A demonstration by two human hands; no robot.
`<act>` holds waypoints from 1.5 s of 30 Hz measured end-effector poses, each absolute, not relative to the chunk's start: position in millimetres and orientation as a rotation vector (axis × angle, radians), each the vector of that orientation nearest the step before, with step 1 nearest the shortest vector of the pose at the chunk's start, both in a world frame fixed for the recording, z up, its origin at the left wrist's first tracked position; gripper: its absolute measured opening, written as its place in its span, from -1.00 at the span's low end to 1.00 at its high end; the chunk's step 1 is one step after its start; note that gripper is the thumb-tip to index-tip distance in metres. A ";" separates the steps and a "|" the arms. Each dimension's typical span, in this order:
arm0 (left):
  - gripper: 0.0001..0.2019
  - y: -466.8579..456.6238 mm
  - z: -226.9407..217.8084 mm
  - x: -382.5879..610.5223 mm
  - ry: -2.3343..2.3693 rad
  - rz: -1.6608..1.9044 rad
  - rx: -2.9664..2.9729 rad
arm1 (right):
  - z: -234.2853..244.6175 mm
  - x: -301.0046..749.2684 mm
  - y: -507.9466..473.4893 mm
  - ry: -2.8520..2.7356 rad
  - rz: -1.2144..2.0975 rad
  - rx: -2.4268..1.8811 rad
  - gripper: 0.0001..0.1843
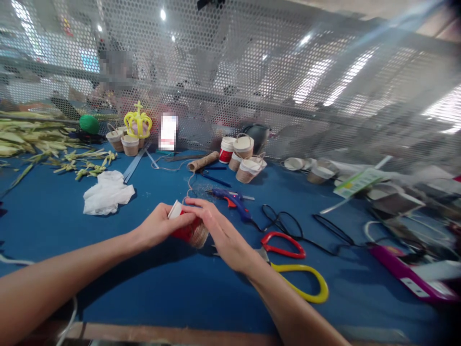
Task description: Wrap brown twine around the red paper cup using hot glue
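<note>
My left hand (158,225) is closed round a small red paper cup (187,231) lying on its side, white rim to the left, its lower part wrapped in jute twine. My right hand (219,230) rests over the cup's right side with fingers pressed on the twine. A strand of twine (189,185) runs from the cup up to a twine spool (203,161) lying further back on the blue table (180,288).
A blue glue gun (230,198) lies just behind my hands. Red-and-yellow scissors (293,262) and black cable lie to the right. Twine-wrapped cups (247,163), a yellow crown (138,124), white crumpled plastic (107,193) and green leaves (39,139) stand behind. A perforated metal screen (273,72) closes the far edge.
</note>
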State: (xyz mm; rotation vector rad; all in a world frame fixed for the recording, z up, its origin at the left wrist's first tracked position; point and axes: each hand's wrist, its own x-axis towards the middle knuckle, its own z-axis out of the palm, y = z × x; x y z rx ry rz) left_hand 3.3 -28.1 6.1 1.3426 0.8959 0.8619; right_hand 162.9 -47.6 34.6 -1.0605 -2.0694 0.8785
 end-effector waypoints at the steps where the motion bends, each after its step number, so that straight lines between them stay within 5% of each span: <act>1: -0.68 -27.8 5.0 3.4 0.908 0.864 1.345 | 34.0 162.4 -47.0 -2.055 0.884 -1.051 -0.50; 6: -0.65 -24.9 3.2 2.2 1.007 0.873 1.342 | 39.9 173.6 -33.8 -1.930 0.811 -1.099 -0.56; 13: -0.65 -20.2 1.0 -1.8 1.082 0.918 1.516 | 55.0 232.6 9.0 -1.839 0.242 -1.825 -0.88; 14: -0.65 -19.6 0.2 -2.4 1.093 0.905 1.539 | 50.3 239.3 15.3 -1.854 0.269 -1.866 -0.94; 19: -0.64 -18.0 0.7 -4.1 1.125 0.864 1.589 | 18.9 249.4 36.3 -1.855 0.423 -1.944 -0.67; 25: -0.64 -16.3 3.2 -4.0 1.112 0.828 1.584 | 28.2 239.7 22.2 -1.714 0.659 -1.844 -0.90; 31: -0.60 -12.4 -0.8 -5.8 1.155 0.832 1.563 | 57.7 225.2 -20.1 -1.524 1.237 -1.513 -0.79; 45: -0.65 -11.5 8.5 -5.6 1.231 0.805 1.431 | 49.0 203.2 -62.7 -1.843 1.021 -1.594 -0.80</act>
